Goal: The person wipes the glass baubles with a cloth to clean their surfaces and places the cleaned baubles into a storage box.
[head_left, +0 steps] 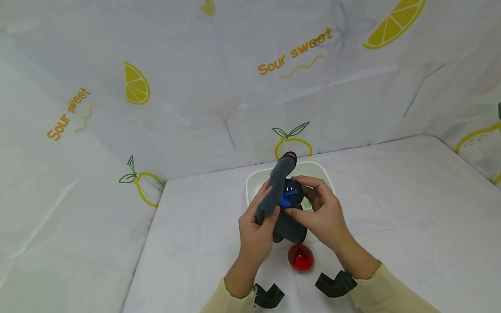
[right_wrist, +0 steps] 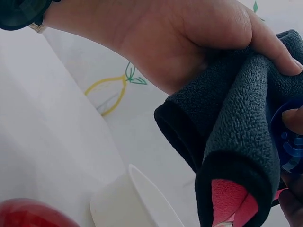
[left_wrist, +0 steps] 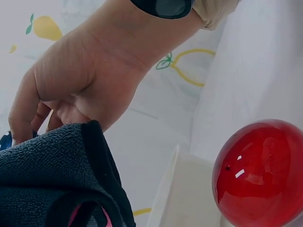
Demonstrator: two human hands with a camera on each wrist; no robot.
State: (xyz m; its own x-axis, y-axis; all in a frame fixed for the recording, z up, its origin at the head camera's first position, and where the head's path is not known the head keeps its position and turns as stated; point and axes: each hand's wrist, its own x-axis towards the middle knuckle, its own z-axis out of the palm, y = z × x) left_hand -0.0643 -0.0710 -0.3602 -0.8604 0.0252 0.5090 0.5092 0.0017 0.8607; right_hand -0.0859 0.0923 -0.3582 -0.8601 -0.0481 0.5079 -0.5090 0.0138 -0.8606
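Your left hand point(head_left: 256, 228) curls round the soft dark grey cloth point(head_left: 275, 191), so it rubs the shiny blue ball point(head_left: 292, 194). Your right hand point(head_left: 318, 213) fingertips pinch that ball, steady above the white tub point(head_left: 326, 176).

Table point(head_left: 411, 208) was covered in a white cloth with faint creases. Backdrop sheet point(head_left: 219, 78) of the same white fabric rose behind it and wrapped both sides, left panel sloping toward the camera. Print on it: yellow lemon slices point(head_left: 136, 84), outlined lemons with green leaves point(head_left: 291, 139), "Sour sweet" lettering point(head_left: 295, 50) in yellow. Light was even and soft, shadows weak. Fold lines showed across the backdrop.
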